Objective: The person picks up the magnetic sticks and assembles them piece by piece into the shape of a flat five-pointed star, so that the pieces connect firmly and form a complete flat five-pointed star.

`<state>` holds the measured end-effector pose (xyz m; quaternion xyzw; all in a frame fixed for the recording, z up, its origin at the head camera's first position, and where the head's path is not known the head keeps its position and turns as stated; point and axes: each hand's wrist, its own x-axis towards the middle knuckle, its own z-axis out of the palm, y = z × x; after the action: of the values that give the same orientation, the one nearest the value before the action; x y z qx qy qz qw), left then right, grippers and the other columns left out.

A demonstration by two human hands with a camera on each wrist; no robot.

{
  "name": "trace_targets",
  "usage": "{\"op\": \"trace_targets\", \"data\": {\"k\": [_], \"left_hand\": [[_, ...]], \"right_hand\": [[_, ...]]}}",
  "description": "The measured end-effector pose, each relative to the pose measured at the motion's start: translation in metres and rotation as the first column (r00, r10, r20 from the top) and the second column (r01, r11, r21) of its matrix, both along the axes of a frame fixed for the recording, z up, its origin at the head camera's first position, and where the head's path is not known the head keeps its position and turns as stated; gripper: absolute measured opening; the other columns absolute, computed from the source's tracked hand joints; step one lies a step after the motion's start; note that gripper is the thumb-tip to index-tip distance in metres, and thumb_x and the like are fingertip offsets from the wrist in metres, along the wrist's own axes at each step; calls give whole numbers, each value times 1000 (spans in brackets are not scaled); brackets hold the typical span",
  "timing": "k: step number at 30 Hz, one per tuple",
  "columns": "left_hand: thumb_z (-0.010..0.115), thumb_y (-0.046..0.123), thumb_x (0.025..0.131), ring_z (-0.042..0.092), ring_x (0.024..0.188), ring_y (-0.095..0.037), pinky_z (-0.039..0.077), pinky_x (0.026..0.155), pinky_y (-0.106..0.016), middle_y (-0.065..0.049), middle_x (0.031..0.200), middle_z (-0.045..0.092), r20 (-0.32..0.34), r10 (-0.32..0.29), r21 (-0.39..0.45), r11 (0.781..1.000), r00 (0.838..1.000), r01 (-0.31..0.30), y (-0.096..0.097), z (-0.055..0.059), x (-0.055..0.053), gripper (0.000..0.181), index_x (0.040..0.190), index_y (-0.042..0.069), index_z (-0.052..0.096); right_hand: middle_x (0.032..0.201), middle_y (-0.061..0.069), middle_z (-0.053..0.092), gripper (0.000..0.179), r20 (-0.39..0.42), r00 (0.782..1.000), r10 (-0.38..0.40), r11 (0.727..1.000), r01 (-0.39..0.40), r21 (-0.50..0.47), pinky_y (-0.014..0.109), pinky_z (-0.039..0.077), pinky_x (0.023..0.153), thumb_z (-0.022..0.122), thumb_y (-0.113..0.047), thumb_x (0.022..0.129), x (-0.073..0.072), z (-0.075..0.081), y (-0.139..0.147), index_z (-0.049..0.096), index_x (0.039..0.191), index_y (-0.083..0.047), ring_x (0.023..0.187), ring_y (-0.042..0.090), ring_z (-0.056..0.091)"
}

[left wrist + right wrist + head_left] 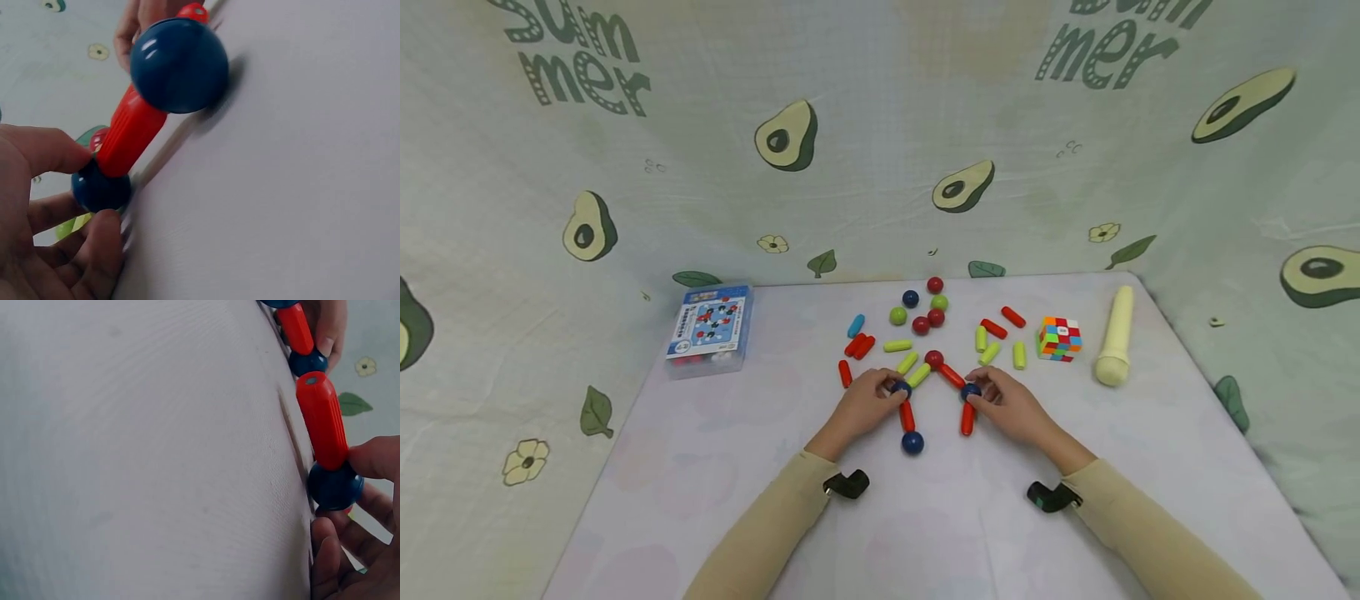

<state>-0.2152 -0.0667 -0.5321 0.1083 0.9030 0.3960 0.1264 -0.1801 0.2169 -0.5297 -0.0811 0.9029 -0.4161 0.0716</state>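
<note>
My left hand (pixel 865 406) pinches a dark blue ball (pixel 100 189) between thumb and fingers. From that ball a red rod (pixel 132 134) runs toward me to another blue ball (pixel 913 442), and a yellow-green rod (pixel 919 375) slants away from it toward a red ball (pixel 934 359). A second red rod (pixel 952 377) links this red ball to the blue ball (pixel 335 486) that my right hand (pixel 1011 408) grips by thumb and fingers. Another red rod (pixel 322 422) sticks out from the right-hand ball toward me, its end bare.
Loose red, blue and green balls (pixel 898 316) lie at the back middle. Several red rods (pixel 864 347) and yellow-green rods (pixel 1018 355) are scattered on both sides. A boxed set (pixel 707 332) stands at left; a puzzle cube (pixel 1059 339) and a cream microphone-shaped object (pixel 1116 337) are at right.
</note>
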Motion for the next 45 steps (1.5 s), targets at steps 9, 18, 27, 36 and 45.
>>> {"op": "trace_targets", "data": {"k": [9, 18, 27, 36, 45], "left_hand": [[69, 35, 96, 57, 84, -16, 51, 71, -28, 6, 99, 65, -99, 67, -21, 997, 993, -69, 3, 15, -20, 28, 117, 17, 72], [70, 38, 96, 60, 96, -16, 54, 86, -31, 1, 111, 65, -205, 53, -189, 978, 977, -92, 29, 17, -55, 38, 127, 15, 68], [69, 37, 98, 63, 116, -19, 53, 97, -33, -4, 131, 62, -295, -9, -318, 944, 955, -89, 49, 27, -76, 45, 137, 15, 63], [69, 35, 99, 61, 122, -26, 54, 97, -38, -7, 146, 55, -306, -67, -391, 918, 950, -61, 61, 23, -88, 54, 148, 20, 54], [67, 34, 100, 60, 97, -18, 55, 86, -31, -1, 126, 66, -292, -102, -406, 913, 951, -26, 64, 12, -94, 45, 143, 25, 59]], "right_hand": [[98, 1, 60, 28, 6, 1000, 27, 1000, -27, 2, 34, 49, 76, 68, -23, 99, -2, 2, 1, 62, 125, -16, 89, 21, 55], [98, 0, 61, 27, 12, 999, 46, 999, -46, -6, 34, 49, 76, 68, -25, 99, -4, 2, 4, 62, 124, -18, 89, 20, 56], [99, 1, 61, 28, 36, 998, 51, 999, -52, 2, 35, 49, 76, 68, -26, 99, -4, 4, 5, 62, 125, -18, 90, 20, 56], [98, 0, 62, 28, 55, 996, 65, 998, -64, -21, 33, 50, 75, 69, -26, 99, -4, 3, 6, 62, 125, -17, 88, 20, 56], [97, -1, 62, 28, 55, 996, 70, 998, -69, -15, 34, 49, 75, 69, -28, 99, -5, 2, 7, 62, 125, -19, 87, 19, 57]]}}
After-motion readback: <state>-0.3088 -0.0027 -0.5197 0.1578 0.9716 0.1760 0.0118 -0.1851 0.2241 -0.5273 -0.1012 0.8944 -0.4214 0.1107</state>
